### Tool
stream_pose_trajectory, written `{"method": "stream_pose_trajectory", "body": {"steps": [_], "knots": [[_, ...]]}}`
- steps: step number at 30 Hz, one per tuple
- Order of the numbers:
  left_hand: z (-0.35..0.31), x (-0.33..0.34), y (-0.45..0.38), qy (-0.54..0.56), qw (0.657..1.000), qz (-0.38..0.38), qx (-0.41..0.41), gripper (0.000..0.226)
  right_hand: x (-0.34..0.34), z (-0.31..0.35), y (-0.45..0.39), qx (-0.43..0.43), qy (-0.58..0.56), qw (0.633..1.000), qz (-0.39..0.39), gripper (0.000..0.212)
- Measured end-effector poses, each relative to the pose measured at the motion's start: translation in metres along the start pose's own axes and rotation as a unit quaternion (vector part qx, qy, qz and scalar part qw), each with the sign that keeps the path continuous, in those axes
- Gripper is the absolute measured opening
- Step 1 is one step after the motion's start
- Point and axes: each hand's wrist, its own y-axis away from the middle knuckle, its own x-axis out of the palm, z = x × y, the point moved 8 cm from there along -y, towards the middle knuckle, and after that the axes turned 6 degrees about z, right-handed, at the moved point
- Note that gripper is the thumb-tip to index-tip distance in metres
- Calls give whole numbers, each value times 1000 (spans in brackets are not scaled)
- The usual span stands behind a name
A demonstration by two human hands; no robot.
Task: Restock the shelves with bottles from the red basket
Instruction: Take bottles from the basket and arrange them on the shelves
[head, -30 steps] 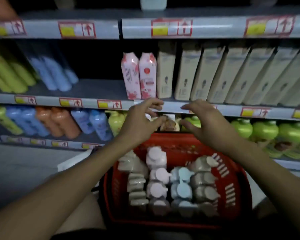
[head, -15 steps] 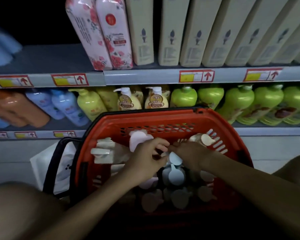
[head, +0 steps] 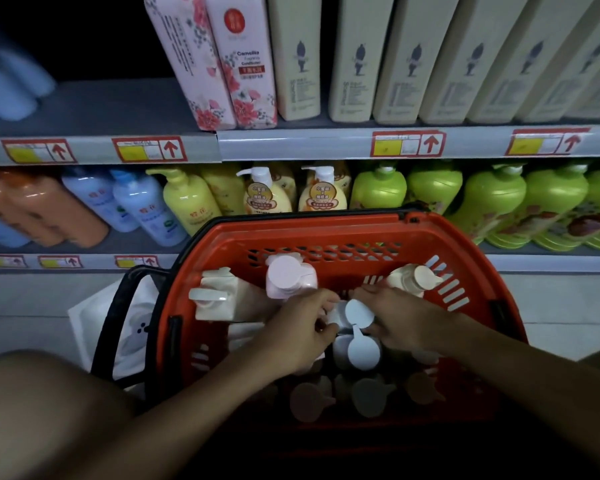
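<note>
Both hands have come down from the shelf edge into the red basket [head: 326,233] and now meet at its middle. The left hand [head: 300,329] curls its fingers round a pale blue-capped bottle [head: 355,313] from the left, while the right hand [head: 400,322] closes on the same bottle from the right; how firmly the right fingers hold is hard to tell. That bottle stands upright among others at the centre of the frame, its round flip cap facing up. Just below it sits a second blue cap [head: 361,351]. A pink bottle [head: 290,278] stands at the basket's far wall, cream pump bottles [head: 219,299] lean at its left side, and a cream bottle [head: 413,278] tilts at its right. More caps lie in shadow toward the lower edge. Behind the basket, the shelf [head: 291,143] carries floral pink bottles [head: 222,64] and beige bottles [head: 430,64] on top, with green bottles [head: 499,202] underneath at the right.
</note>
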Motion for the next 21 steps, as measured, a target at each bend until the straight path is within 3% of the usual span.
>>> {"method": "stream_pose_trajectory", "body": {"steps": [6, 12, 16, 21], "knots": [[-10, -11, -4, -2, 1000, -14, 5, 55, -20, 4, 10, 6, -45, 998, -52, 21], [-13, -16, -2, 29, 999, 12, 32, 76, -53, 9, 21, 11, -38, 993, -110, 30], [-29, -28, -5, 100, 990, -53, 79, 70, -109, 27, 40, 2, -120, 958, -261, 28], [-49, -28, 4, 201, 967, -84, 132, 98, -160, 57, 69, 100, -66, 884, -452, 43]]}}
